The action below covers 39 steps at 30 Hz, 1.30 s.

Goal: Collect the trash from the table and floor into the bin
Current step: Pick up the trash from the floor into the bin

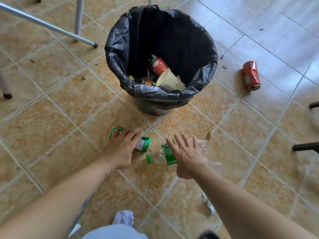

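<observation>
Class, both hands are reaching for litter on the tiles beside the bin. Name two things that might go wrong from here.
1. The left hand lies flat over the green can with no grip yet; the round can may roll away.
2. The red can lies apart, right of the bin, and may be overlooked.

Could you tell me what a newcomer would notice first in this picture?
Probably the black-lined bin standing mid-floor. Below it, the left hand reaches over a green can and the right hand over a clear bottle. A red can lies right of the bin.
</observation>
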Available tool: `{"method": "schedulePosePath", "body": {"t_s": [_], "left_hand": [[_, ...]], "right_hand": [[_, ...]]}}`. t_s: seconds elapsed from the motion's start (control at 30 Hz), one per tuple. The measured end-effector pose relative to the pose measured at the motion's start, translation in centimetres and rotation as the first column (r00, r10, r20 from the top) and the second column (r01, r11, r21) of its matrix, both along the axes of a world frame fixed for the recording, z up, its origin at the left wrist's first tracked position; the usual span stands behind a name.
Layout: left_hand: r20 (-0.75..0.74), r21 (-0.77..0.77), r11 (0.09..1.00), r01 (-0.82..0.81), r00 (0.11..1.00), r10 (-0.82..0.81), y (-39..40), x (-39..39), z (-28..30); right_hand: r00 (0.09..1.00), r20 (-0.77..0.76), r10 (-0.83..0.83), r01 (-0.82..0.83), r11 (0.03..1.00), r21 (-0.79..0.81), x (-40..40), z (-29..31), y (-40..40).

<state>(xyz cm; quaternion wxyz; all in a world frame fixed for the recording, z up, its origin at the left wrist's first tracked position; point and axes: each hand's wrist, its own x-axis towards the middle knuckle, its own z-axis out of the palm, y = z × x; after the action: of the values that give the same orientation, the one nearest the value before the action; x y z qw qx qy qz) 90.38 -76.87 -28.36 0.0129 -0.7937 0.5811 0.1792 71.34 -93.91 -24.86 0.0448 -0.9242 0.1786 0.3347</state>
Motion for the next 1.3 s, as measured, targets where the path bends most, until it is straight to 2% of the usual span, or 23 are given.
{"method": "schedulePosePath", "body": {"t_s": [0.17, 0.3, 0.4, 0.5, 0.63, 0.83, 0.97, 1.03, 1.13, 1.2, 1.3], "left_hand": [[0.026, -0.118, 0.993, -0.018, 0.999, 0.021, 0.4, 0.6, -0.2], [-0.087, -0.236, 0.955, -0.179, 0.983, 0.163, 0.9, 0.4, 1.5], [-0.216, -0.376, 0.853, -0.363, 0.929, 0.300, 1.6, 0.3, 3.9], [-0.318, -0.502, 0.717, -0.484, 0.874, 0.367, 2.2, 0.7, 8.0], [-0.325, -0.634, 0.616, -0.467, 0.884, 0.335, 2.4, 1.6, 15.2], [-0.360, -0.752, 0.484, -0.447, 0.894, 0.266, 0.1, 2.9, 24.7], [-0.507, -0.735, 0.394, -0.552, 0.833, 0.220, -4.1, 3.9, 27.8], [-0.605, -0.681, 0.339, -0.649, 0.760, 0.239, -6.5, 4.4, 28.4], [-0.726, -0.555, 0.290, -0.780, 0.624, 0.290, -10.3, 4.9, 28.2], [-0.749, -0.459, 0.344, -0.819, 0.565, 0.346, -12.3, 5.5, 27.1], [-0.637, -0.343, 0.495, -0.799, 0.585, 0.502, -13.7, 6.4, 24.9]], "right_hand": [[0.996, 0.082, -0.022, 0.025, 0.999, -0.030, -0.4, -0.9, 0.4], [0.949, 0.311, -0.053, 0.034, 0.997, 0.065, -0.1, 0.3, -0.1], [0.876, 0.474, -0.084, 0.004, 0.986, 0.167, 0.6, 2.6, -0.5], [0.824, 0.552, -0.126, -0.014, 0.970, 0.241, 2.0, 6.1, -0.5], [0.766, 0.602, -0.227, -0.061, 0.906, 0.419, 3.4, 12.2, 0.3], [0.681, 0.675, -0.283, -0.178, 0.830, 0.528, 4.4, 22.4, -0.1], [0.500, 0.733, -0.461, -0.130, 0.797, 0.590, 7.0, 27.1, -3.4], [0.415, 0.720, -0.555, -0.037, 0.781, 0.623, 8.8, 27.9, -5.2], [0.352, 0.683, -0.640, 0.116, 0.754, 0.646, 11.6, 26.5, -7.4], [0.352, 0.636, -0.687, 0.211, 0.720, 0.661, 13.0, 24.6, -8.4], [0.419, 0.566, -0.710, 0.368, 0.703, 0.608, 14.2, 22.5, -8.9]]}}
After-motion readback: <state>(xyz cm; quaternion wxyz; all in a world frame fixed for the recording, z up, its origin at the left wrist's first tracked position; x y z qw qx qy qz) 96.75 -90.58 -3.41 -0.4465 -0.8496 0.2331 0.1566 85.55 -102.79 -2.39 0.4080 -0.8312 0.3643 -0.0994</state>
